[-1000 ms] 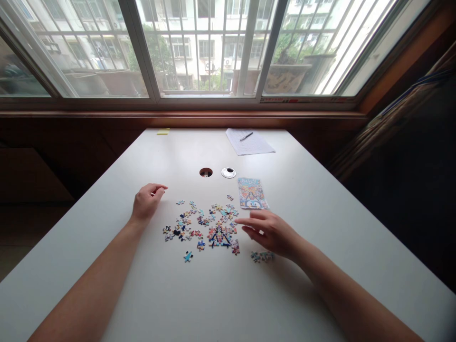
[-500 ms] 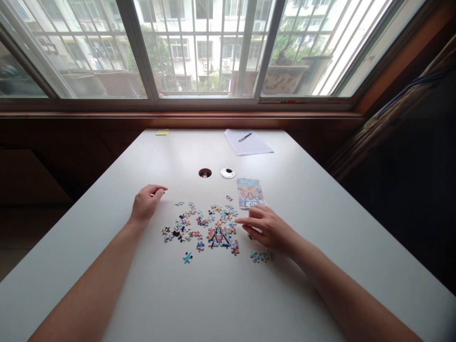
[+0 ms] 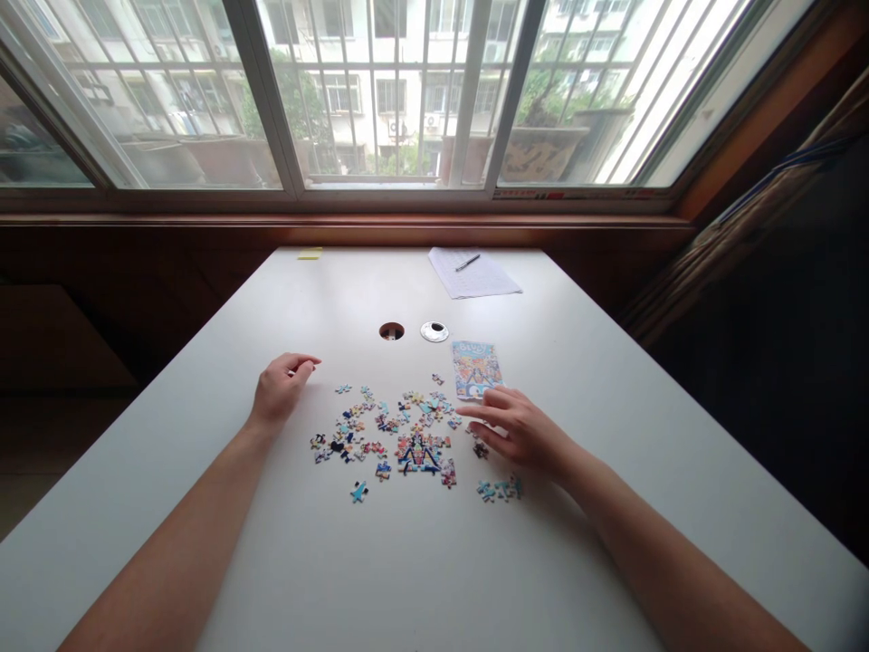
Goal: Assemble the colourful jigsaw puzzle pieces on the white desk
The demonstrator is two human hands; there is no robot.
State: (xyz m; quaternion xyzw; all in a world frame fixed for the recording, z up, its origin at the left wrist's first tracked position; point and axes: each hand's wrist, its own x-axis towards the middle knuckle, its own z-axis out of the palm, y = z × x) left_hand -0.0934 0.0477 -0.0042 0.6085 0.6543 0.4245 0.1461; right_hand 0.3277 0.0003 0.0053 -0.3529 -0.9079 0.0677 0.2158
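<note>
My left hand (image 3: pixel 281 388) rests on the table left of the loose jigsaw pieces (image 3: pixel 353 430), its fingers curled with thumb and forefinger together. Whatever may be between those fingertips is too small to make out. Over the right side of the pieces hovers my right hand (image 3: pixel 512 424), open, forefinger stretched to the left and thumb apart below it. A joined section of the puzzle (image 3: pixel 419 453) lies in the middle, left of this hand. The picture card (image 3: pixel 476 367) lies just beyond my right fingers. Under the right thumb is a dark piece (image 3: pixel 480 448).
Several light-blue pieces (image 3: pixel 499 490) lie at the near right, and another blue piece (image 3: pixel 359 491) at the near left. Farther off are a round table hole (image 3: pixel 392 331), its silver cover (image 3: pixel 434 331), and paper (image 3: pixel 475 279) with a pen (image 3: pixel 468 263).
My right hand has drawn slightly to the right, uncovering a piece near its fingertip and the dark piece below the thumb. My left hand has stayed about where it was.
</note>
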